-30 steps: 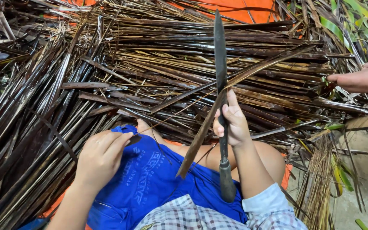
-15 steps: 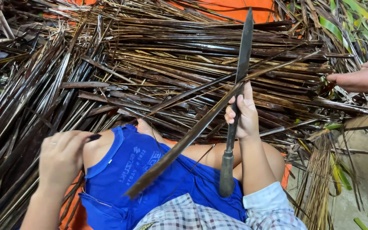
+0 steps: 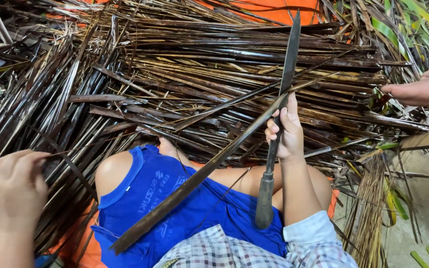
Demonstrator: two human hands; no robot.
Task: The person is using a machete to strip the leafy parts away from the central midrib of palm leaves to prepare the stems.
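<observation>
— So, what is the right hand [image 3: 286,131] doing?

— It is clamped around the blade of a long knife [image 3: 279,119], held nearly upright, point up, with the wooden handle [image 3: 264,201] hanging down beside the forearm over the lap. A long dark leaf strip [image 3: 199,174] lies against the blade by the fingers and slants down to the left across the blue shorts [image 3: 170,198].

— And the left hand [image 3: 16,186]?

— Far out to the left, well apart from the right one, fingers pinched together on a thin dark sliver [image 3: 70,166] at the edge of the heap.

— What heap?

— A big pile of dark brown dried leaf strips [image 3: 175,74] spread over an orange sheet [image 3: 274,10] on the ground, filling most of the view beyond the knees.

— Anyone else there?

— Another person's hand [image 3: 418,89] reaches in at the right edge, resting on the pile. Green leaves [image 3: 403,25] lie in the top right corner.
</observation>
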